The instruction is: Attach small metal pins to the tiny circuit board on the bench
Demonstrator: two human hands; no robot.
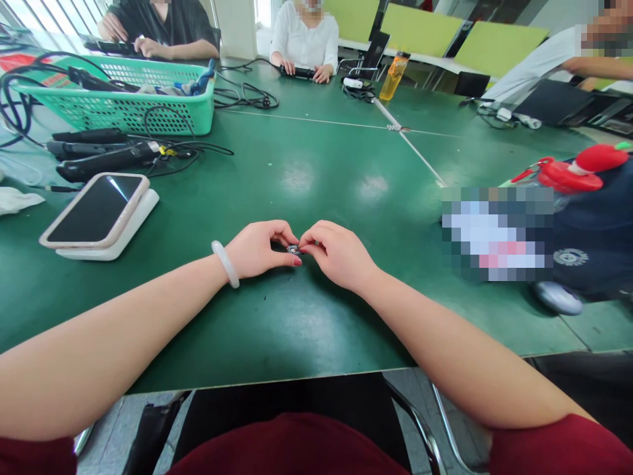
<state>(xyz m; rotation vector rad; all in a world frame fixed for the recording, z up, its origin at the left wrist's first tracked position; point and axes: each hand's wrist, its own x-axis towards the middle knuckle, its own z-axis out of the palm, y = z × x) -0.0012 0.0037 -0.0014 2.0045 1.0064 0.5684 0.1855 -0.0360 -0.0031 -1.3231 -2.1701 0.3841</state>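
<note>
My left hand (260,249) and my right hand (336,254) meet over the middle of the green table (316,178). Both are closed in a pinch on one small dark metallic object (293,249) between the fingertips; it is too small to name. The fingers curl inward and hide most of it. A pale bangle (226,264) sits on my left wrist. Both forearms rest on the table near its front edge.
A phone (96,210) lies on a white stand at left, behind it black devices and cables (113,153) and a green basket (123,99). A dark bag with a red-capped bottle (568,177) sits at right. Other people sit along the far side, with an orange bottle (394,76).
</note>
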